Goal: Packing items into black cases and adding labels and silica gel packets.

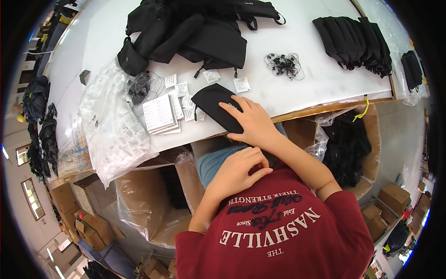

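Observation:
A flat black zip pouch (214,103) lies aslant at the table's near edge. My right hand (253,122) grips its right end, with spread fingers on top and the thumb along the near side. Close to my dark red shirt, my left hand (239,171) is closed with its fingers curled inward; whatever they may hold is hidden. Small white tags (187,103) lie just left of the pouch, beside a stack of white printed cards (160,114). Beyond the pouch is a heap of black pouches (195,39), some with zip pulls hanging toward me.
A clear plastic bag of tags (123,149) droops over the table's front left edge. Black looped strings (284,65) lie tangled right of centre. A row of black pouches (350,44) sits far right. Plastic-lined cartons stand below the edge, one holding black goods (348,149).

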The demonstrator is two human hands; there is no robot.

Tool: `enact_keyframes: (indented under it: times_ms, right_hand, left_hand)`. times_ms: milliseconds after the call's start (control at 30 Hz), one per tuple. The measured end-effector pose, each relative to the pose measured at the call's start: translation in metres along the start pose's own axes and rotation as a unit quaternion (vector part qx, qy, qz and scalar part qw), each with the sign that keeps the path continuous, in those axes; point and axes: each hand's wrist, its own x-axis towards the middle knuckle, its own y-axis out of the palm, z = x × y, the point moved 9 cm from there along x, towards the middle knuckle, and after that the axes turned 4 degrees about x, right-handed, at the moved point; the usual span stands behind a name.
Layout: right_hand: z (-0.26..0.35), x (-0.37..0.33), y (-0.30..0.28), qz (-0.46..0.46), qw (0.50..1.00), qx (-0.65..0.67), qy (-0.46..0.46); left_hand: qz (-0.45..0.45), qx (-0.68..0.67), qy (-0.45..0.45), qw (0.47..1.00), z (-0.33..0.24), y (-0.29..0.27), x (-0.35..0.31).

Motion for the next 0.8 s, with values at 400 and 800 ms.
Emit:
enact_keyframes:
  times_ms: [400,800]
  right_hand:
    - [-0.006,-0.017,-0.067,-0.098,0.982,0.162,0.026]
    - [0.018,-0.027,-0.080,-0.099,0.983,0.156,-0.008]
  left_hand:
    - [-0.281,0.310,-0.012,0.908,0.022,-0.075,-0.005]
    - [-0.276,0.349,0.127,0.886,0.000,-0.071,-0.006]
